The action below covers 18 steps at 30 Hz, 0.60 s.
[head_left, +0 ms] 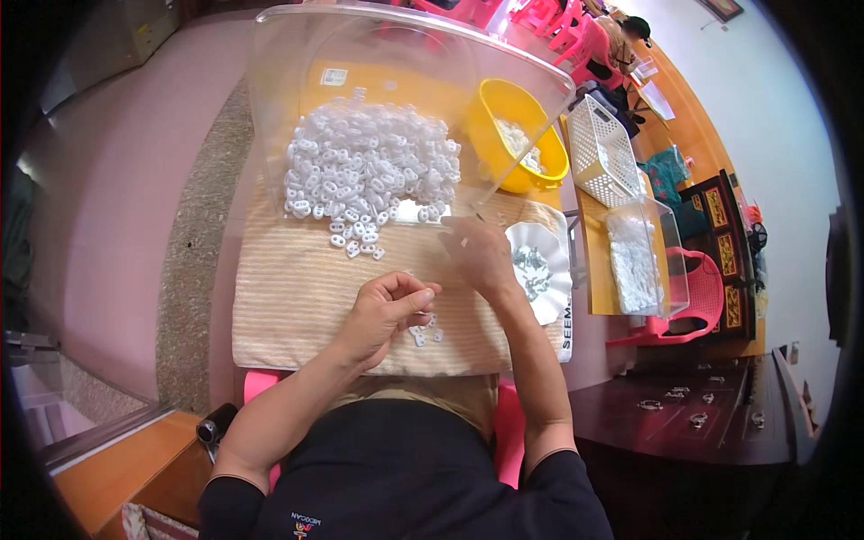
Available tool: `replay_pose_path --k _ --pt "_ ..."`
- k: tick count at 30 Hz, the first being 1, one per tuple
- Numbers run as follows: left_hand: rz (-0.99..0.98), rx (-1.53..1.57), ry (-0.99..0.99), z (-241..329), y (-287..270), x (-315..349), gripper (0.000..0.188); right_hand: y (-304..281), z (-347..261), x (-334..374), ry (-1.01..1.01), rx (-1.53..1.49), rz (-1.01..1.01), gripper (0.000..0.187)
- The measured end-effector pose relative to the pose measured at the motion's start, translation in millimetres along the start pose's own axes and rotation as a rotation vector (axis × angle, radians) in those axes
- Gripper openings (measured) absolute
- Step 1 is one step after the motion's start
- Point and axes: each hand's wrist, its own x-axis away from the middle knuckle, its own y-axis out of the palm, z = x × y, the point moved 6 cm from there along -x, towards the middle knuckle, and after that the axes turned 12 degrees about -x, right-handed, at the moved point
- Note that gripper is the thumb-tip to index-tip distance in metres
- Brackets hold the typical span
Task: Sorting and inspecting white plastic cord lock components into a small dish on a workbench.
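Observation:
Over the middle of the striped towel (270, 297), my left hand (382, 319) is closed, thumb against the curled fingers. Whatever is in that pinch is hidden or too small to name. Several small white plastic pieces (419, 338) lie on the towel just beside it. My right hand (481, 256) is farther forward, between the pile and a white ruffled dish (555, 243); motion smears its fingers. Small silvery parts (533, 273) fill the dish's middle. A large heap of white two-holed plastic pieces (369, 162) spreads from under a clear plastic box (297, 27) onto the towel.
A yellow basin (490, 112) with white pieces stands at the far right of the table. Beyond it are a white perforated basket (601, 148) and a clear bin (675, 256) of white items. Pink chairs (702, 283) and a person (623, 40) are farther off.

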Motion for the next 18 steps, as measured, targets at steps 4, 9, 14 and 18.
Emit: replay_pose_path --k 4,9,14,18 --pt "-0.002 -0.010 -0.002 0 1 2 0.009 18 -6 -7 -0.001 0.230 -0.119 0.033" --pt "0.014 -0.004 -0.009 0 -1 1 0.009 21 -19 -13 0.014 0.244 -0.127 0.029" --pt "0.006 0.017 -0.003 0 0 1 0.009 25 -16 -17 0.054 0.274 -0.166 0.022" --pt "0.004 0.029 -0.005 -1 0 0 0.008 24 -12 -19 0.045 0.259 -0.139 0.021"
